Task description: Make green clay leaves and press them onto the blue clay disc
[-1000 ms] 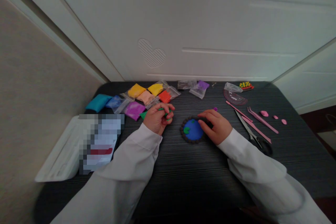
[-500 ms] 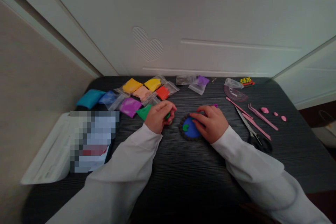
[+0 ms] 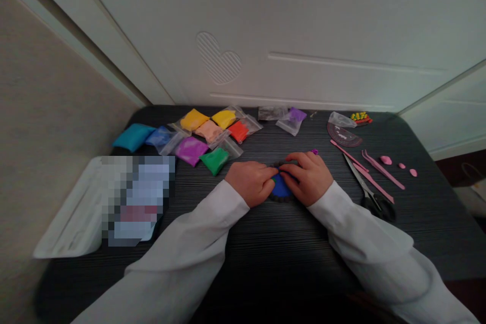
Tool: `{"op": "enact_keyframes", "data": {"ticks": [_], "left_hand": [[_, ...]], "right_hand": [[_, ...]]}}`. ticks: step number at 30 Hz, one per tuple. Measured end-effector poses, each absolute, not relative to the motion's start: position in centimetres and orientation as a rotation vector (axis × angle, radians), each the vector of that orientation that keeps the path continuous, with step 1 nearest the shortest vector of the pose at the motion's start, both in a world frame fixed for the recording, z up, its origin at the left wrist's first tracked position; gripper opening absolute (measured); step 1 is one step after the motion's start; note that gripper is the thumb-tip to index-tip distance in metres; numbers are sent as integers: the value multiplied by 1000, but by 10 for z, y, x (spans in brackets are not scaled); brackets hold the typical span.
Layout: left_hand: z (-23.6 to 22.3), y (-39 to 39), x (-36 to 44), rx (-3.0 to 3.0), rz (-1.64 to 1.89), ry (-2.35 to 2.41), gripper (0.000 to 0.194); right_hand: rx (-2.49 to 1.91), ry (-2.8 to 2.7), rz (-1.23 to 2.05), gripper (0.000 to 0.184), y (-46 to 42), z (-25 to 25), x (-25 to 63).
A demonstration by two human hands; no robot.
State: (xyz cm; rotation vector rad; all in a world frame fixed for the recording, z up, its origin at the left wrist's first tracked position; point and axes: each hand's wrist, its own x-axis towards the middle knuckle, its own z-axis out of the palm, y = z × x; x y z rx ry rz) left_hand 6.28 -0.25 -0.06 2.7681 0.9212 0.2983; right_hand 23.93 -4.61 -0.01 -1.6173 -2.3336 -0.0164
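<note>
Head view: one blue disc, dark-rimmed, lying flat between your hands. Left hand: fingers bunched over the disc; clamped on anything, cannot tell. Right hand: thumb and forefinger tips close together at the far rim, probably steadying it; any pinch hidden. Coloured packets and scissors, set aside, presumably for working room. Black grained tabletop; pale panelled wall behind.
</note>
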Motion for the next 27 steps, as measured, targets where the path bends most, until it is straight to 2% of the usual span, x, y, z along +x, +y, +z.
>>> {"op": "enact_keyframes", "data": {"ticks": [27], "left_hand": [[-2,-5,64,2822,271,962,33]], "right_hand": [[-1642,-2364,-49,22,-47,2,243]]}}
